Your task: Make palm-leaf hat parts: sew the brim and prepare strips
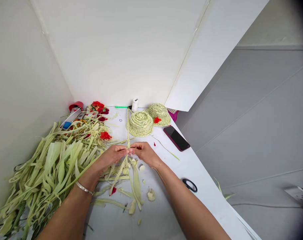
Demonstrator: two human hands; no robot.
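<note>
Both hands meet over the table at the lower end of a pale green braid [128,135] made of husk strips. My left hand [114,154] pinches it from the left, and my right hand [143,153] pinches it from the right, fingertips touching. Loose strip ends [121,171] hang below the fingers toward me. The braid runs up to a coiled, woven hat-like piece [141,124] just beyond my hands. Behind that sits a second woven hat [157,111] with a red flower [157,120] on it.
A large heap of husk strips [59,163] covers the left side, with red flowers [98,106] behind it. A phone [176,138] and black scissors handle [189,185] lie along the right edge of the table [201,203]. A white thread spool [135,105] stands by the wall.
</note>
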